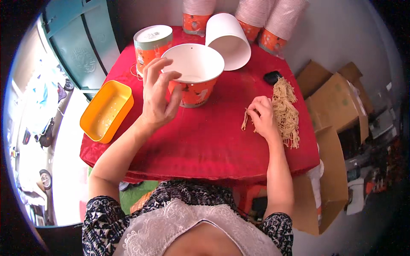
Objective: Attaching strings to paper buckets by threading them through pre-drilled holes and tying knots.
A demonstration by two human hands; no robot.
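Observation:
An orange patterned paper bucket (pixel 194 91) with a white inside stands upright on the red-covered table, with a small dark hole near its far rim. My left hand (pixel 159 91) is raised beside the bucket's left side, its fingers curved and spread with nothing between them. On the right lies a bundle of beige cords (pixel 285 113). My right hand (pixel 262 115) is at the bundle's left edge, thumb and fingers pinched on a short beige cord (pixel 245 120) that hangs out to the left.
A yellow plastic tray (pixel 85 123) with small white bits sits at the left. Behind stand an upside-down bucket (pixel 153 45) and one on its side (pixel 228 42). Stacked buckets (pixel 196 21) line the wall. A black object (pixel 272 77) touches the cords. Cardboard boxes (pixel 337 102) lie right.

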